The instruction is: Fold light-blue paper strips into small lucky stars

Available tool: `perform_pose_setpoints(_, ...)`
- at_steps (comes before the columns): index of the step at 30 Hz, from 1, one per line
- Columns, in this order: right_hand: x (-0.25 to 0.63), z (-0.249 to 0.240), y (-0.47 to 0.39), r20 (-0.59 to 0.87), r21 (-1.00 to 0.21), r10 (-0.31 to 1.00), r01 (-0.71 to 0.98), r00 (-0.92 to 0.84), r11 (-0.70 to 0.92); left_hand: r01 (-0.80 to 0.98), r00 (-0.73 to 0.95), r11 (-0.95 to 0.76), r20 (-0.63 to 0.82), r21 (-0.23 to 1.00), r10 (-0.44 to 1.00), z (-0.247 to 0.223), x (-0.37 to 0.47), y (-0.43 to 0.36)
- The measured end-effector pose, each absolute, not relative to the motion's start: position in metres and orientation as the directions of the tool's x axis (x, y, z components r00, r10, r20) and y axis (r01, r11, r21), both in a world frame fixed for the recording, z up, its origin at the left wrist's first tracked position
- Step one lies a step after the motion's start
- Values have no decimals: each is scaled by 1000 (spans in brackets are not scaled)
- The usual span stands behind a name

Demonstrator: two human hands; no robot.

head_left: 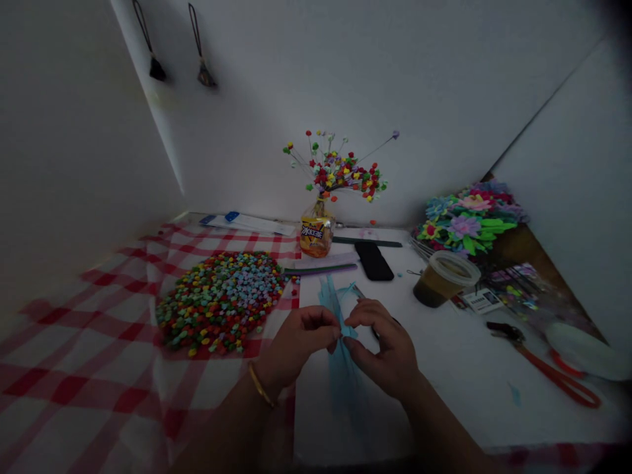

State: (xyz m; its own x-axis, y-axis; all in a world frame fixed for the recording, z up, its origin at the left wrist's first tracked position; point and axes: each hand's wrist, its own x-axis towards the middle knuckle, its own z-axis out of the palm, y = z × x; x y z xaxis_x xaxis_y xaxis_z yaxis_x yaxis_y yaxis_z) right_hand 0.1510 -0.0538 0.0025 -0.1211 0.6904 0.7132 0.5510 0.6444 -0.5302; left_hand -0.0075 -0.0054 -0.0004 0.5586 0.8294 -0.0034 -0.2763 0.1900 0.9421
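Note:
My left hand (302,341), a gold bangle on its wrist, and my right hand (386,349) meet over the white board, fingertips almost touching. Both are closed in a pinch on a small light blue paper strip (351,329), partly hidden by the fingers. Below them lies a stack of light blue paper strips (343,382), running lengthwise along the board. Left of my hands is a large pile of small folded paper stars (222,299) in many colours. A dark round-edged item, mostly covered, sits behind my right hand.
A bottle (316,230) holds star-tipped wires behind. A black phone (374,261), a tub of dark liquid (442,280), pliers (506,331) with an orange strap (553,375) and pipe-cleaner flowers (467,220) stand right. Beneath the star pile spreads a red-checked cloth (118,401).

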Motion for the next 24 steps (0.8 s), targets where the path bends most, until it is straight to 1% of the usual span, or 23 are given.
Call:
perform_pose_setpoints(3, 152, 1, -52, 716, -526, 687, 553, -123, 646, -288, 551, 167, 21, 943, 834, 1, -8, -5)
perform_pose_setpoints(8, 153, 1, -51, 728, -492, 671, 575, -140, 654, -246, 537, 137, 18, 959, 844, 2, -8, -6)
perform_pose_setpoints(15, 152, 0, -51, 748, -366, 635, 679, -192, 637, -161, 491, 96, -4, 982, 871, 4, -8, -6)
perform_pose_setpoints(19, 150, 2, -51, 764, -387, 633, 698, -123, 602, -144, 485, 94, -12, 985, 874, 5, -6, -7)
perform_pose_setpoints(24, 150, 5, -53, 745, -458, 658, 631, -113, 626, -235, 501, 136, 0, 962, 866, 0, -8, -5)
